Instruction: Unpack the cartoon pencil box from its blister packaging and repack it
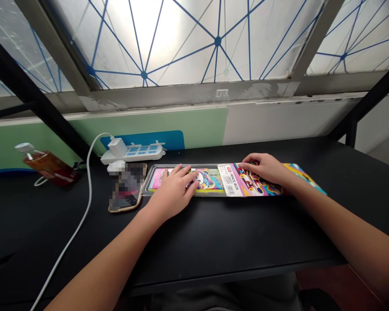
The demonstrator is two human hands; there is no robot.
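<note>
Well, the left hand (171,193) and right hand (266,169) lie on a pencil box (210,180) on the desk (233,233).
Both are open, fingers spread, gripping nothing: the left on the clear plastic tray (155,172), the right on the printed card sleeve (251,181). A phone (127,188) lies just beyond the left hand, near a white power strip (132,152).

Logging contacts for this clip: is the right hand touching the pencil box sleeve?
Touching. The head view shows the right hand with its fingertips resting on the printed card sleeve of the pencil box, no gap visible.

Bare forearms (106,263), dark grey clothing (227,293)
</note>
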